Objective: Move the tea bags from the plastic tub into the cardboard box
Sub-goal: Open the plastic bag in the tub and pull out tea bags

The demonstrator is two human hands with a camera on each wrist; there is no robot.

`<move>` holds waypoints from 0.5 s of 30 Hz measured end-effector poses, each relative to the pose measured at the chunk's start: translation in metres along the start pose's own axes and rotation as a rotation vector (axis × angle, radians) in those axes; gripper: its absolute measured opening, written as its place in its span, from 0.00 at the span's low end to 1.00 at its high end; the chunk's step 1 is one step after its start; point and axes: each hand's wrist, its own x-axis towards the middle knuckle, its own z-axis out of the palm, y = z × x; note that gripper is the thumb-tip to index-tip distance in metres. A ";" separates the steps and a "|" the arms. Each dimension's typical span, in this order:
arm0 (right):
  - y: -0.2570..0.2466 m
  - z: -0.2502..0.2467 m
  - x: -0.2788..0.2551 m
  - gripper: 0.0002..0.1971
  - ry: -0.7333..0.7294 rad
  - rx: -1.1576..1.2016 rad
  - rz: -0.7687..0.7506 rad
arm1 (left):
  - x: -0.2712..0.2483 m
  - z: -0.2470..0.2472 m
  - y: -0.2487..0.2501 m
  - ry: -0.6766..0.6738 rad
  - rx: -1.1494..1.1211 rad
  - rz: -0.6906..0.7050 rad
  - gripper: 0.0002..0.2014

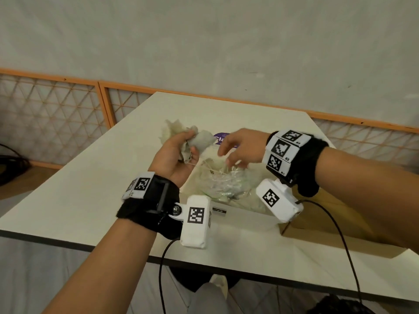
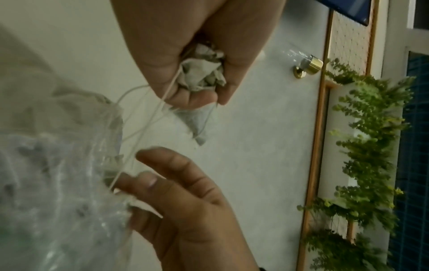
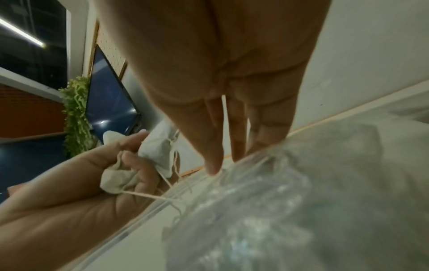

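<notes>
My left hand (image 1: 189, 147) is raised over the table and grips a bunch of pale tea bags (image 1: 201, 141), whose strings trail down to the tub. In the left wrist view the tea bags (image 2: 204, 73) are bunched in the curled fingers and one hangs below. My right hand (image 1: 233, 152) reaches down with straight fingers (image 3: 213, 161) touching crinkled clear plastic (image 3: 278, 201) inside the translucent plastic tub (image 1: 244, 220). More tea bags lie under that plastic. The brown cardboard box (image 1: 328, 214) stands right of the tub, partly hidden by my right forearm.
A cream table (image 1: 79, 189) carries everything; its front edge runs close to me. A purple-labelled item (image 1: 221, 138) lies behind the tub. Orange-framed lattice panels (image 1: 52, 114) line the wall behind. Black cables (image 1: 344, 245) hang from both wrists.
</notes>
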 end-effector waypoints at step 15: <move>0.002 0.012 0.018 0.24 -0.380 -0.407 -0.005 | -0.003 -0.008 0.007 0.005 -0.251 0.065 0.04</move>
